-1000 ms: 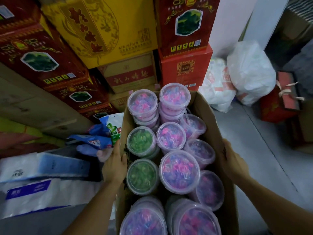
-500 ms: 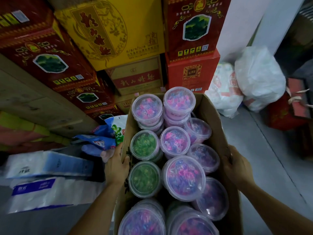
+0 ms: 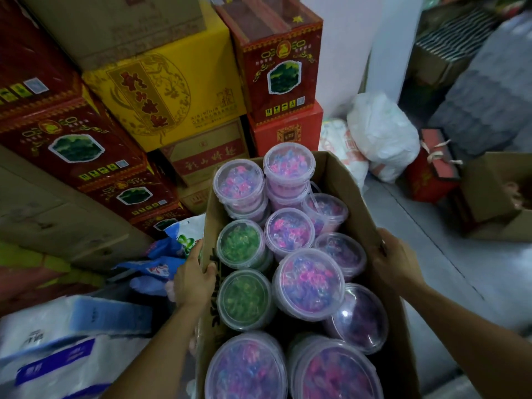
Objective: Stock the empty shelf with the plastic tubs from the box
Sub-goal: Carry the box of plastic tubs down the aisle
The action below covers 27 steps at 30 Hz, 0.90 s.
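Note:
An open cardboard box is carried in front of me, packed with several clear-lidded plastic tubs. Most tubs hold pink and purple pieces, such as the big one in the middle; two tubs at the left hold green pieces. My left hand grips the box's left wall, thumb hooked over the rim. My right hand grips the right wall. No shelf is in view.
Red and yellow cartons are stacked at the left and ahead. White bags lie by a white pillar. Wrapped tissue packs and blue packets sit at the lower left. Grey floor runs along the right.
The view has tilted up and shifted, showing more of the stacked cartons and another cardboard box at the right. Both hands keep the same grip on the box.

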Available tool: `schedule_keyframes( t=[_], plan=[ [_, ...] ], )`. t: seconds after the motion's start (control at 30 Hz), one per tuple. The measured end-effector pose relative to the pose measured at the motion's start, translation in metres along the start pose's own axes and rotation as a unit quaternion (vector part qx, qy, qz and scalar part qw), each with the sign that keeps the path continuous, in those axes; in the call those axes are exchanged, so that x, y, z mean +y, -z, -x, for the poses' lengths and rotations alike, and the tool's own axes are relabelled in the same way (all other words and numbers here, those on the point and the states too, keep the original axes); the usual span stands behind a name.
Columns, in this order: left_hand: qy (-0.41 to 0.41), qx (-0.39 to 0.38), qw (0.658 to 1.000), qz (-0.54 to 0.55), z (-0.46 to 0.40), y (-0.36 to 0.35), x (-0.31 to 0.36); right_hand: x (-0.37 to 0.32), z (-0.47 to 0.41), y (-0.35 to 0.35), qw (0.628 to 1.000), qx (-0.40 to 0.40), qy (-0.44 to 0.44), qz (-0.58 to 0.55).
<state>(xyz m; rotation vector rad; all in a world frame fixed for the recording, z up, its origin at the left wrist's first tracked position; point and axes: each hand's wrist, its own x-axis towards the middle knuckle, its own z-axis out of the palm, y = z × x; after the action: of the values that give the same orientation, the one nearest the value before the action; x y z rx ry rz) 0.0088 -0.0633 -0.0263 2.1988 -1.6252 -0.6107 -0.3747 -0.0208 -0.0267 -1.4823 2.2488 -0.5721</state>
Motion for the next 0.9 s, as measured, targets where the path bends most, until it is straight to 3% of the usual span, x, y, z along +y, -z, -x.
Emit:
schedule_keyframes(
  t=[0.33,0.7,0.9],
  plan=[
    [-0.201,-0.077,0.976,0.011,0.005,0.047,0.008,-0.008,0.143,0.019,0.985,0.129,-0.113,-0.025],
    [-0.389,-0.198,0.900,0.003,0.099,0.051,0.040,-0.010,0.384,0.041,0.916,0.280,-0.277,-0.074],
    [-0.504,-0.247,0.828,-0.018,0.197,0.043,0.049,0.002,0.525,0.045,0.858,0.337,-0.378,-0.084]
  ],
)
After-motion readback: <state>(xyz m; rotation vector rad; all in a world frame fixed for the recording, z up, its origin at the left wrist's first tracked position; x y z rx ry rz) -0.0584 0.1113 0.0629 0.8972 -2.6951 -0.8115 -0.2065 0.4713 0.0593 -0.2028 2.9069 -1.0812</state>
